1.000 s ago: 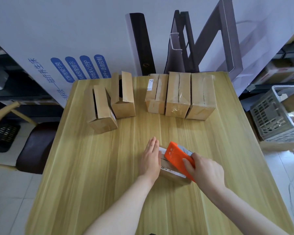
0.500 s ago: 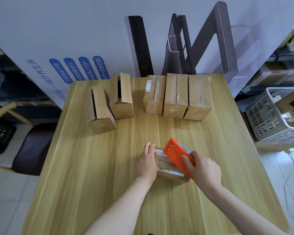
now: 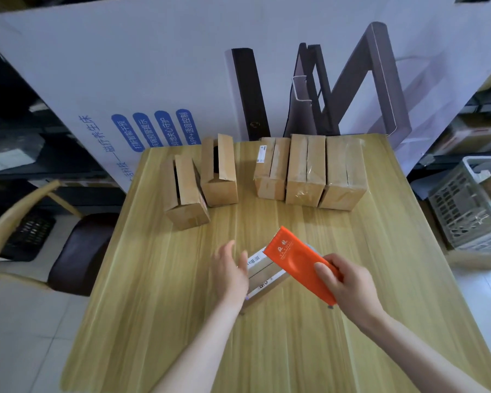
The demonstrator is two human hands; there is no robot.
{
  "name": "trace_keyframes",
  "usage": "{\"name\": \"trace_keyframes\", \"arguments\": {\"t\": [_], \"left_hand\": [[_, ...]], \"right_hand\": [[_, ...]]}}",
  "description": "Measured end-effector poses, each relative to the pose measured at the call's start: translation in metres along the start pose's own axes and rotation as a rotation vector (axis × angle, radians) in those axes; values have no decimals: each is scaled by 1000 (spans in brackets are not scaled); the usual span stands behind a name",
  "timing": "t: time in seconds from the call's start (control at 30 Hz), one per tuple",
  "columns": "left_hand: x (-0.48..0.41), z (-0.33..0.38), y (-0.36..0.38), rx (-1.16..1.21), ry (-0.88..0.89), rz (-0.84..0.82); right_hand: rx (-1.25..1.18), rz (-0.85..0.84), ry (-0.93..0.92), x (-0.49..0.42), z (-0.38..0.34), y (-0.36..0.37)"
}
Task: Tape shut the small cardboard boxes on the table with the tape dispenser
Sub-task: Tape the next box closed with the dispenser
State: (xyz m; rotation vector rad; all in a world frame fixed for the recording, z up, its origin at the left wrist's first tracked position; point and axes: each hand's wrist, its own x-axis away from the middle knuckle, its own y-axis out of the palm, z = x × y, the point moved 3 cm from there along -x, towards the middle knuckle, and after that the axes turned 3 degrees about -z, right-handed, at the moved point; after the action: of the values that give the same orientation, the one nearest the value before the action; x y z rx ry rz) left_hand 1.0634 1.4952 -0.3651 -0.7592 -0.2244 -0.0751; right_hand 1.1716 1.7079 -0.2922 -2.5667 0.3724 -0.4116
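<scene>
Looking down on a wooden table (image 3: pixel 295 350), you see three boxes (image 3: pixel 305 171) in a tight row at the far edge, right of centre. They are glossy with tape and seem done. Left of them stand two open boxes (image 3: pixel 187 194), flaps up, not yet sealed. Close to you sits the near box (image 3: pixel 264 275), the one being worked; whether its seam is fully taped cannot be told. Your right hand (image 3: pixel 352 285) grips the orange dispenser (image 3: pixel 295 262), whose far end is over that box. Your left hand (image 3: pixel 230 275), fingers straight and loose, rests against the box's left side. By my judgement, about half the job is left.
</scene>
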Motion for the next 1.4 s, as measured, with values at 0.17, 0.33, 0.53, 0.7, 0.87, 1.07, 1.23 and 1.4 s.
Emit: {"name": "trace_keyframes", "arguments": {"t": [0.17,0.33,0.53,0.7,0.87,1.07,1.23,1.4], "left_hand": [[9,70,-23,634,-194,-545],[11,87,-30,695,-108,-625],[13,88,-32,716,-208,-615],[14,90,-34,682,-193,-723],[13,86,-30,639,-236,-639],[4,85,-26,521,-161,-409],[-3,99,-28,582,-153,-553],[-21,113,-20,384,-65,-421]], "right_hand": [[-31,-31,-24,9,-8,-8],[13,-39,-38,13,-13,-13],[56,-48,-61,16,-15,-17],[76,-45,-60,20,-14,-18],[66,-50,-53,23,-17,-19],[122,-44,-46,26,-26,-19],[112,6,-14,23,-33,-23],[150,46,44,19,-39,-23]]}}
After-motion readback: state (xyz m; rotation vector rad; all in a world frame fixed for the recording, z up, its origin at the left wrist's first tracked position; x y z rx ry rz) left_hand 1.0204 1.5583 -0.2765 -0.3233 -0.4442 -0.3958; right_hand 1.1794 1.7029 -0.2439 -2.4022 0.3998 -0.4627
